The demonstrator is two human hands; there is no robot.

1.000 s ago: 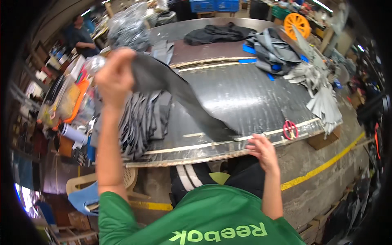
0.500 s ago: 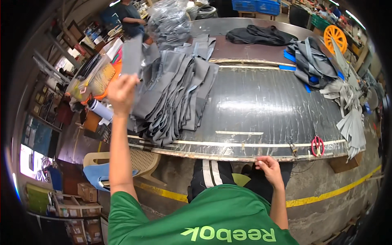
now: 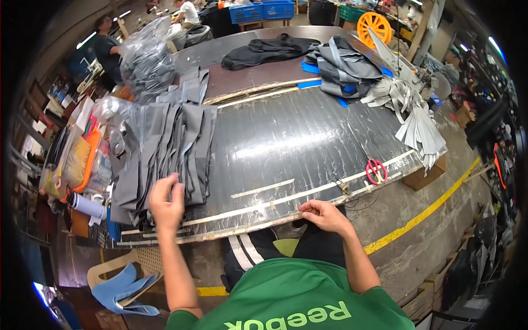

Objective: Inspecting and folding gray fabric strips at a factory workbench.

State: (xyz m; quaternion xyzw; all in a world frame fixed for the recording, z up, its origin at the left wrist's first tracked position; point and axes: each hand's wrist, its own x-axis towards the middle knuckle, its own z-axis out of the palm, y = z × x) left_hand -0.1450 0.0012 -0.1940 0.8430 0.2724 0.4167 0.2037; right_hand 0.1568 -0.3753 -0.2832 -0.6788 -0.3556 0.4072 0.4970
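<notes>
My left hand is above the near edge of a pile of grey fabric strips, its thumb and fingers apart and nothing seen in them. Slight blur softens that hand. The strips lie side by side in a thick overlapping row on the left of the dark work table. Over the table's front edge hangs my right hand, fingers loosely bent, thumb a little apart, no object visible in it. Pink-handled scissors rest to its right, near a small metal clip-like thing.
Far right, pale grey strips droop over the table's corner. Grey and blue cloth and black fabric lie toward the back. A plastic-wrapped bundle, a tumbler and a chair are on the left. Another person stands far left.
My left hand has come down and no longer holds the grey fabric piece it had raised. My view has turned right, so the table appears shifted left. The right hand stays at the front edge.
</notes>
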